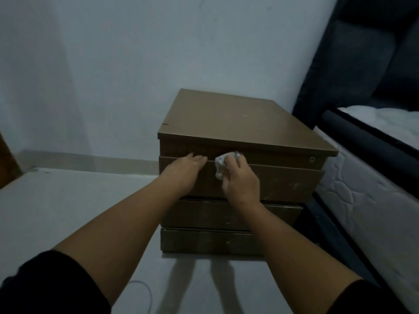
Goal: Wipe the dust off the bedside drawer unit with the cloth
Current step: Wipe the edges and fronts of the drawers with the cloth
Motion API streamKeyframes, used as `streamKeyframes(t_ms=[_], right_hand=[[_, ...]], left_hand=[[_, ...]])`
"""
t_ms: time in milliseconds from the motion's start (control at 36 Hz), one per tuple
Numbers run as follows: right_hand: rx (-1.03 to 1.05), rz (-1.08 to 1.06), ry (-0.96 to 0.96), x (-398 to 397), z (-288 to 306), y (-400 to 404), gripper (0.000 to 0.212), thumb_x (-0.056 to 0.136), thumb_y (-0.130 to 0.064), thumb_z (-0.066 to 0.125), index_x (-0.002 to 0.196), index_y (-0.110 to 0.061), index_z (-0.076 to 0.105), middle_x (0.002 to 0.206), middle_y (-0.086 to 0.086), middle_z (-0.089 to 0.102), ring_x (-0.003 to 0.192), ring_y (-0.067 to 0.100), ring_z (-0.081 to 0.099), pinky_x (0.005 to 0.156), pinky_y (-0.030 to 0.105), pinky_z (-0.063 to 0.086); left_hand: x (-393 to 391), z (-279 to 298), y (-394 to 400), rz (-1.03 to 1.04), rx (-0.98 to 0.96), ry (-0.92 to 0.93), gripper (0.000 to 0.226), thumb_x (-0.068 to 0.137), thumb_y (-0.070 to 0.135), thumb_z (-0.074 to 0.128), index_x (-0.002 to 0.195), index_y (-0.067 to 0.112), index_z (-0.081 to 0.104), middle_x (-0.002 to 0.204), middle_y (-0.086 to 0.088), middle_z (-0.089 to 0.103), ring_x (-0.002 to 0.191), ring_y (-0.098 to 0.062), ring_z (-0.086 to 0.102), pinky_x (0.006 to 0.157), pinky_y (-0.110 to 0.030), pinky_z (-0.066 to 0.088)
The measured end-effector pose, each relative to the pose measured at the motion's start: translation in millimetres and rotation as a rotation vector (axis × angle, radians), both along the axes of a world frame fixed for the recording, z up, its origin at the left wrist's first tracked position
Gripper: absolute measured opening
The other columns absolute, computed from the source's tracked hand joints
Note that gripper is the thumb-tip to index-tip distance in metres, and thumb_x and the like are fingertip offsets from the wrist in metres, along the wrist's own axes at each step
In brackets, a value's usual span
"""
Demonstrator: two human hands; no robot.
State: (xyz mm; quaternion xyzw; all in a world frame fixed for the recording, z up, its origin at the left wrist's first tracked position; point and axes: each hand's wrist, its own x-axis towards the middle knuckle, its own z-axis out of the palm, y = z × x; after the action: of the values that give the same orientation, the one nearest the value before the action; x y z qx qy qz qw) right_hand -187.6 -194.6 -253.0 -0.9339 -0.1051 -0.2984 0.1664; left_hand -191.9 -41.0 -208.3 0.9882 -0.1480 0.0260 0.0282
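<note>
Both hands at the top drawer front of a brown drawer unit (pixel 238 123).
Right hand (pixel 240 180) curled round a crumpled white cloth (pixel 221 165), pressed to the drawer's upper edge; left hand (pixel 183 169) just beside it, fingers straight on that edge, holding nothing. Unit: three drawers, speckled fronts, bare top. It stands on a pale floor (pixel 56 211), against a grey-white wall (pixel 113 64), bed (pixel 374 177) close on its right.

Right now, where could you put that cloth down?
The drawer unit's top is bare from the wall back to its front edge. The floor left of the unit is open too. The upper front is crowded: left hand, right hand gripping the cloth.
</note>
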Motion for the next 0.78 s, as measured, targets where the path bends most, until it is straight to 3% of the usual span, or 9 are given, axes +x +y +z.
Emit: streamKeyframes(t_ms=[83, 167, 250, 389, 556, 694, 778], right_hand=[[0.018, -0.064, 0.020, 7, 4, -4, 0.025, 0.087, -0.017, 0.053, 0.112, -0.016, 0.050, 0.114, 0.010, 0.053, 0.089, 0.030, 0.057, 0.062, 0.030, 0.038], [0.034, -0.072, 0.026, 11, 2, -3, 0.027, 0.087, -0.014, 0.053, 0.114, -0.015, 0.050, 0.117, 0.009, 0.054, 0.093, 0.030, 0.056, 0.066, 0.030, 0.038], [0.052, -0.089, 0.007, 13, -3, -2, 0.035, 0.085, -0.011, 0.056, 0.119, -0.014, 0.049, 0.117, 0.010, 0.054, 0.096, 0.028, 0.056, 0.068, 0.032, 0.043], [0.100, -0.071, -0.030, 16, -18, -1, 0.035, 0.078, -0.004, 0.063, 0.112, -0.007, 0.055, 0.113, 0.016, 0.059, 0.093, 0.033, 0.060, 0.066, 0.036, 0.050], [0.117, -0.091, 0.093, 9, -55, -5, 0.035, 0.078, -0.004, 0.064, 0.111, -0.009, 0.056, 0.117, 0.014, 0.058, 0.100, 0.030, 0.059, 0.075, 0.035, 0.050], [0.156, -0.103, 0.116, 11, -74, -2, 0.035, 0.068, 0.002, 0.068, 0.101, -0.004, 0.061, 0.103, 0.019, 0.063, 0.087, 0.038, 0.063, 0.063, 0.037, 0.052], [0.134, -0.128, 0.192, 7, -85, -3, 0.037, 0.074, -0.001, 0.065, 0.109, -0.008, 0.057, 0.114, 0.015, 0.058, 0.098, 0.033, 0.060, 0.071, 0.036, 0.051]], left_hand=[[1, -4, -13, -0.025, -0.009, -0.004, 0.078, 0.090, -0.008, 0.044, 0.154, 0.019, 0.009, 0.162, 0.000, 0.011, 0.150, -0.020, 0.011, 0.120, -0.039, 0.023], [8, -1, -20, -0.010, 0.023, -0.013, 0.069, 0.093, -0.002, 0.042, 0.154, 0.015, 0.014, 0.159, -0.004, 0.020, 0.147, -0.024, 0.021, 0.118, -0.040, 0.028], [11, 4, -23, -0.014, 0.074, -0.028, 0.066, 0.093, 0.000, 0.043, 0.153, 0.015, 0.018, 0.156, -0.006, 0.028, 0.140, -0.027, 0.033, 0.114, -0.040, 0.034], [14, 1, -22, -0.013, 0.095, -0.019, 0.074, 0.089, -0.001, 0.050, 0.153, 0.017, 0.017, 0.156, -0.005, 0.028, 0.139, -0.028, 0.035, 0.112, -0.042, 0.036], [18, -4, -22, -0.016, 0.116, -0.015, 0.076, 0.088, 0.005, 0.055, 0.153, 0.017, 0.016, 0.154, -0.005, 0.031, 0.138, -0.028, 0.036, 0.111, -0.042, 0.037], [19, -3, -24, -0.009, 0.153, -0.045, 0.073, 0.090, 0.006, 0.054, 0.152, 0.014, 0.018, 0.151, -0.007, 0.036, 0.133, -0.029, 0.041, 0.106, -0.042, 0.040], [19, -4, -26, -0.001, 0.183, -0.051, 0.074, 0.090, 0.006, 0.055, 0.152, 0.013, 0.018, 0.151, -0.007, 0.035, 0.135, -0.029, 0.040, 0.107, -0.042, 0.039]])
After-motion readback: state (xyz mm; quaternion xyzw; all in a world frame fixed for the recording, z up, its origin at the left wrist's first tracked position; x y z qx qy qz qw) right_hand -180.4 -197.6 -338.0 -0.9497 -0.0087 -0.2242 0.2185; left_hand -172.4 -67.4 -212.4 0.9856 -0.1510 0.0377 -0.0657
